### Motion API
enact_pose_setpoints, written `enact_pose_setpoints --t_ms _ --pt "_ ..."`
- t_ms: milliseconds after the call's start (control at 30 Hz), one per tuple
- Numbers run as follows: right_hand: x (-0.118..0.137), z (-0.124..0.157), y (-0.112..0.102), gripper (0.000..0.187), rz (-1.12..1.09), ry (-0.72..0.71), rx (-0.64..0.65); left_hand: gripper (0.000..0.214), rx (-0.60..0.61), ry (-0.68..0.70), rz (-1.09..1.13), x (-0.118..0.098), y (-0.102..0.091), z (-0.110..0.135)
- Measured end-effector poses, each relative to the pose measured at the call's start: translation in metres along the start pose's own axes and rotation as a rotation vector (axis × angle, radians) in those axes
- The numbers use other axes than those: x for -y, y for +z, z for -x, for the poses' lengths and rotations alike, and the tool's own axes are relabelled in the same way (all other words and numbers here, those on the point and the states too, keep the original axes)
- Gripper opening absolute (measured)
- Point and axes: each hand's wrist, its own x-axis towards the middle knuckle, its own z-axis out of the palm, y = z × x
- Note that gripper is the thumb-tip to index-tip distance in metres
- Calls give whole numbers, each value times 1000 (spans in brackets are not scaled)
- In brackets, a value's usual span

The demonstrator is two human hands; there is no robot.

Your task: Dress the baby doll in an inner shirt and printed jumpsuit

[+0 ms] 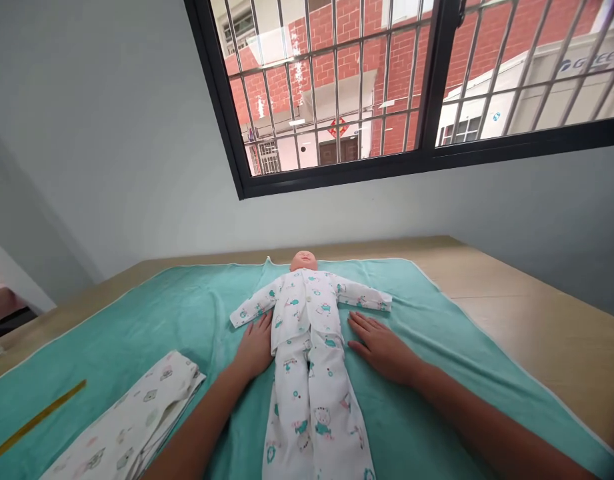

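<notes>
A baby doll [305, 261] in a white printed sleepsuit [311, 353] lies on its back on a teal towel [427, 347], head toward the wall. My left hand [255, 345] rests flat on the towel against the doll's left side, fingers stretched out beside the waist. My right hand [381, 345] lies flat on the towel a little to the right of the doll's waist, fingers spread. Neither hand holds anything.
A folded white printed cloth [131, 420] lies at the near left on the towel. A yellow ruler [37, 421] lies further left. The wooden tabletop [537, 320] shows at the right. A barred window [387, 87] is in the wall behind.
</notes>
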Motion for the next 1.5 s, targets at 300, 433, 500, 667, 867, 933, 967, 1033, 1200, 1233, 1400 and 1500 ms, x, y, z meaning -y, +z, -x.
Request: enact_pose_setpoints --t_ms 300,433,500,667,867,933,967,1033,1200,1233,1400,1500 --pt "-5 -16 -8 54 -1 25 58 58 -51 12 14 8 4 -20" --pt "-5 -17 -1 55 25 53 -13 58 -61 64 40 14 8 -19" --pt "-4 -16 2 58 35 44 5 59 -69 74 37 15 9 -18" --pt "-4 -15 4 59 36 30 11 58 -60 73 9 14 11 -19" --pt "-6 -14 4 55 29 27 -11 59 -57 96 -5 14 11 -18" --pt "-6 -14 4 54 28 27 -8 60 -54 89 1 13 9 -18" --pt "-5 -14 5 54 27 26 -10 61 -53 89 4 13 9 -18" --pt "-5 -14 5 54 28 20 -19 60 -43 85 4 11 7 -18" --pt "-3 -14 3 52 51 12 -13 61 -32 68 7 8 5 -18" --pt "-3 -14 2 52 59 15 -6 61 -30 66 13 8 5 -18" --pt "-1 -14 1 51 66 14 -5 61 -37 48 36 6 5 -18" --pt "-1 -13 0 50 51 21 -2 60 -59 61 30 5 6 -19"
